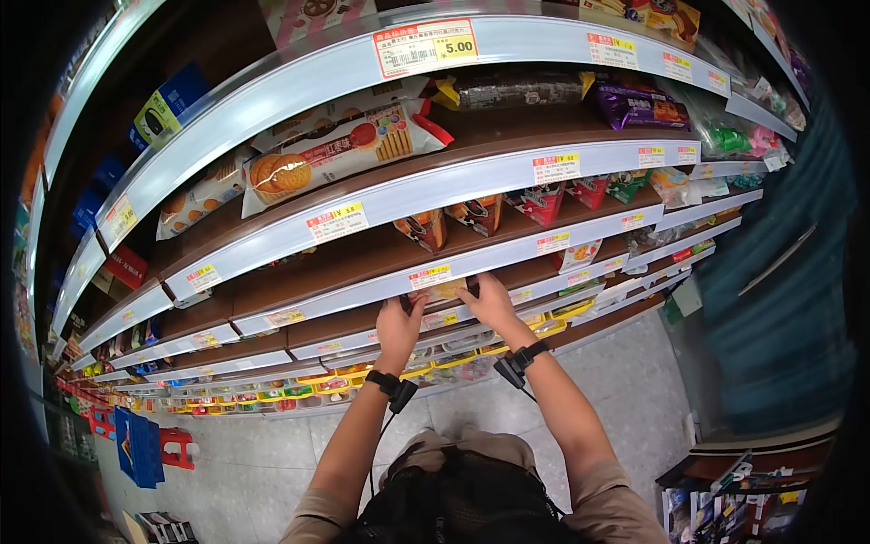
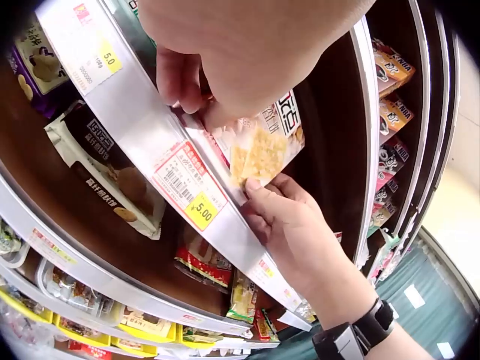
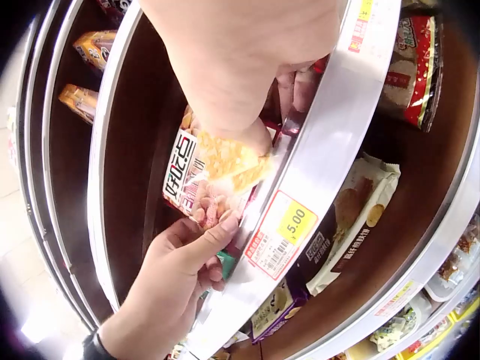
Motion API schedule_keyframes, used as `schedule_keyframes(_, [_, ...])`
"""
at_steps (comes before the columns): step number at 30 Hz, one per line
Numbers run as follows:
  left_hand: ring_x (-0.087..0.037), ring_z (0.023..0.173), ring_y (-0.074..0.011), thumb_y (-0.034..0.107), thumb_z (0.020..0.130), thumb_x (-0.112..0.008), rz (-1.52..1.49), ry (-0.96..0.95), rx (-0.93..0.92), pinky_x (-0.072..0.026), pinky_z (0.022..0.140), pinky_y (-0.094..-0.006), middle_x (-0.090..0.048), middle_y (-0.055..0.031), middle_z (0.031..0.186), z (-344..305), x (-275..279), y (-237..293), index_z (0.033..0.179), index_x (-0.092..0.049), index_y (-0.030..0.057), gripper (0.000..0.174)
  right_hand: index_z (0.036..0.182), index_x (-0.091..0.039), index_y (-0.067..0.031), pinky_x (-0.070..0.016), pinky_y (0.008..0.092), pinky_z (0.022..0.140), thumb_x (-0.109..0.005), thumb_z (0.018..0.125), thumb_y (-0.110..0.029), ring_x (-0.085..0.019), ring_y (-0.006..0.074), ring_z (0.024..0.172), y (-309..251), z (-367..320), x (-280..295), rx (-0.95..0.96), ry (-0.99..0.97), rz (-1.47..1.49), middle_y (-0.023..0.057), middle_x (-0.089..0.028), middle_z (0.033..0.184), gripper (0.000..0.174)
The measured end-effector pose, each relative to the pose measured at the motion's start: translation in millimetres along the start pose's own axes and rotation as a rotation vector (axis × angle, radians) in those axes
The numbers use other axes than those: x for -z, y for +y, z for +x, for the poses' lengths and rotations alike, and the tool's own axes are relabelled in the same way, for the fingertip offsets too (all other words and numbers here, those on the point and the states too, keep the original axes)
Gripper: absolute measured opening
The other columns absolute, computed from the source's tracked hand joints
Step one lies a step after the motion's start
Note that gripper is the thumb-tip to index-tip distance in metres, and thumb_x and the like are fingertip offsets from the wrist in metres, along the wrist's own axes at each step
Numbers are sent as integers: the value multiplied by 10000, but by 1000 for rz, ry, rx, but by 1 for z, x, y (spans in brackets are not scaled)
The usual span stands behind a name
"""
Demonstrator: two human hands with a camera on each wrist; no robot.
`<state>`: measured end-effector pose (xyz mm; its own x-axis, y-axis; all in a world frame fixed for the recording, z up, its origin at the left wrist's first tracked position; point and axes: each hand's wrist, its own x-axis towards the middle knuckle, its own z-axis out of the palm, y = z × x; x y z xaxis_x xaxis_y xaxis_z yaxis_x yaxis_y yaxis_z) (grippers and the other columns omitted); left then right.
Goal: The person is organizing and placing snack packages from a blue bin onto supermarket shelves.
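A biscuit packet [image 1: 444, 290] with pale crackers and nuts printed on its front sits at the edge of a middle shelf, between both hands. At its left end, my left hand [image 1: 399, 331] pinches the packet, thumb on the printed face, as the right wrist view shows. My right hand [image 1: 492, 304] holds the other end, with the thumb [image 2: 259, 191] on the cracker picture and the fingers curled beneath. White lettering panels and a pink area show on the packet [image 3: 217, 165] in the right wrist view. Just in front runs the shelf's price strip with a 5.00 tag [image 3: 281, 234].
Shelf edges [image 1: 408, 204] run close above the hands, with long biscuit packs [image 1: 344, 154] higher up. Below are a white biscuit pack [image 2: 112, 176] and yellow-edged bins [image 1: 435, 367]. A blue basket [image 1: 138, 447] stands left on the floor; a teal curtain [image 1: 770, 263] hangs right.
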<state>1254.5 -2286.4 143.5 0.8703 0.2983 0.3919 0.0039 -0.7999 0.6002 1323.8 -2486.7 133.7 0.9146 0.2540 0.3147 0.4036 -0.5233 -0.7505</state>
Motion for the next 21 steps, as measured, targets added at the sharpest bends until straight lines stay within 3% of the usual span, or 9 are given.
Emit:
schedule_keyframes(2, [-661, 735, -351, 255, 849, -736, -144, 32, -48, -514, 663, -400, -682, -186, 828, -6, -1, -4, 1016, -616, -10, 335, 1137, -565, 9, -496, 429, 784, -704, 853, -199, -628, 362, 882, -7, -6, 11, -26, -43, 86, 190, -656, 947, 378])
schedule_keyframes(5, [-652, 635, -295, 253, 880, -713, -122, 5, -38, -496, 603, -362, -679, -156, 746, -4, 3, -9, 980, -628, -6, 290, 1148, -558, 10, -491, 425, 787, -698, 857, -193, -619, 346, 868, -8, -10, 14, -23, -77, 194, 183, -645, 930, 382])
schedule_keyframes(6, [-652, 635, -295, 253, 880, -713, -122, 5, -32, -496, 603, -362, -679, -156, 746, -4, 4, -8, 980, -628, -6, 290, 1158, -553, 11, -488, 425, 785, -696, 858, -193, -615, 339, 853, -8, -10, 14, 7, -68, 215, 177, -639, 915, 390])
schedule_keyframes(8, [-653, 716, -397, 319, 884, -698, -184, -63, 52, -514, 639, -438, -678, -183, 787, -5, 8, 0, 943, -620, -6, 340, 1186, -545, 4, -488, 425, 775, -703, 853, -206, -609, 336, 835, -6, -10, 14, 7, -78, 197, 173, -627, 898, 423])
schedule_keyframes(14, [-674, 682, -309, 257, 886, -693, -217, -32, 40, -517, 620, -407, -686, -146, 794, -19, 23, -6, 1100, -588, 15, 339, 1230, -517, 19, -477, 435, 805, -701, 833, -204, -597, 351, 885, -8, -19, 8, -15, -35, 132, 194, -614, 949, 491])
schedule_keyframes(17, [-667, 655, -266, 200, 889, -681, -210, -95, 53, -516, 611, -383, -689, -140, 899, -38, 60, -10, 1149, -579, 30, 327, 1201, -516, 40, -434, 469, 911, -664, 827, -125, -539, 421, 1026, -2, -33, -6, 254, 281, -135, 233, -555, 1144, 434])
schedule_keyframes(19, [-635, 626, -237, 137, 890, -665, -190, -55, -16, -513, 605, -349, -670, -137, 1045, -61, 75, -45, 1149, -587, 49, 285, 1188, -522, 40, -432, 465, 925, -651, 827, -97, -536, 423, 1038, -5, -59, -17, 266, 317, -154, 229, -557, 1148, 407])
schedule_keyframes(21, [-604, 620, -225, 98, 888, -647, -139, -94, 144, -497, 576, -331, -676, -114, 996, -101, 96, -105, 1114, -609, 76, 230, 1160, -540, 34, -443, 446, 925, -620, 829, -45, -541, 408, 1043, 2, -101, -35, 228, 322, -112, 218, -560, 1149, 350])
